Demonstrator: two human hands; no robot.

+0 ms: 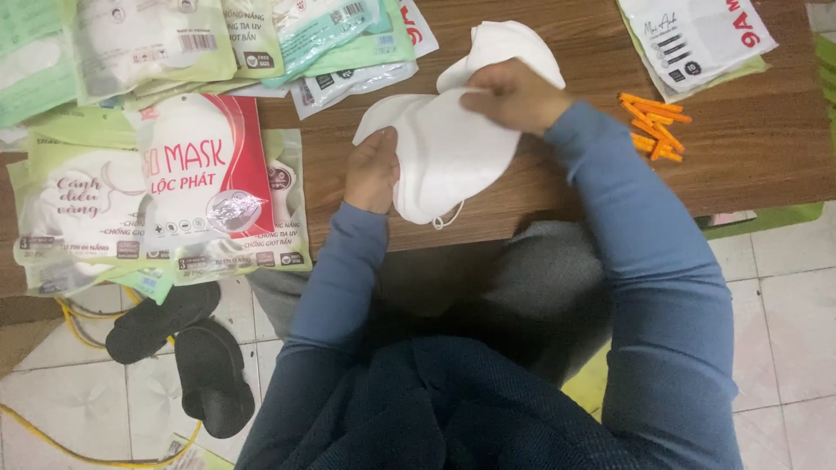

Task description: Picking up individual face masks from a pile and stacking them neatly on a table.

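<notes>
I look down on a brown wooden table (pixel 749 148) that fills the upper part of the view, with pale floor tiles (pixel 784 287) below it and my own blue sleeves and dark lap in the lower middle. Across the left of the table lie many flat mask packets (pixel 174 52), green, white and clear, overlapping one another; the nearest has a red and white front (pixel 209 174) and hangs over the table's near edge. One more white packet (pixel 697 35) lies at the top right corner, well apart from the rest. On the floor at lower left I see a pair of black slippers (pixel 187 348) beside a yellow cable (pixel 70 322).

In the middle of the table sits the stack of white masks (pixel 444 148), its near edge level with the table's edge and a thin ear loop dangling off it. My left hand (pixel 373 170) is curled round the stack's left side, thumb on top, holding it. My right hand (pixel 514 96) is closed over the upper right of the stack, fingers pinching the top white mask (pixel 509 43), whose far part is lifted and folded back.

Right of my right arm, a small heap of orange clips (pixel 653 126) lies on the bare wood, near but not touching the masks.
</notes>
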